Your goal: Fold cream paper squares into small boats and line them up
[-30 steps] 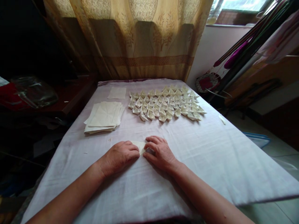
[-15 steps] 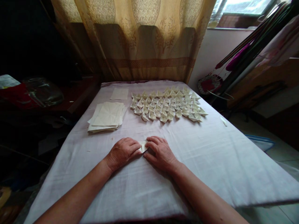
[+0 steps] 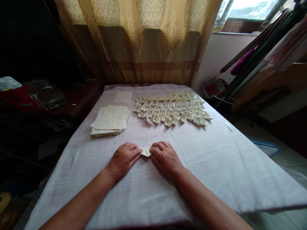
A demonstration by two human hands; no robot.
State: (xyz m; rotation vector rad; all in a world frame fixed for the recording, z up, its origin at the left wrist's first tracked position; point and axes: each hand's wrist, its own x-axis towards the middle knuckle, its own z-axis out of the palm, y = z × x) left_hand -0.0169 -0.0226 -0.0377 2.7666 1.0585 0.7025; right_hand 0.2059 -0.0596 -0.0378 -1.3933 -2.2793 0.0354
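Observation:
Between my two hands is a small folded piece of cream paper (image 3: 146, 151), its near edge coming to a point with a short slit in the middle. My left hand (image 3: 125, 158) pinches its left end between thumb and fingers. On the right end my right hand (image 3: 166, 157) is closed in the same way, fingers covering that corner. Beyond them, rows of folded paper boats (image 3: 169, 110) stand close together. A stack of square paper sheets (image 3: 110, 118) lies to the left, the top sheet creased.
A single paper sheet (image 3: 123, 96) lies flat behind the stack. The white cloth (image 3: 141, 198) covers the table. A small white scrap (image 3: 228, 126) is near the right edge. A curtain (image 3: 153, 54) hangs behind, and a dark red cabinet (image 3: 81, 99) stands on the left.
The folded paper's near edge now shows as a point, with more of it uncovered. Both thumbs have drawn back from its middle, and the hands grip the two ends.

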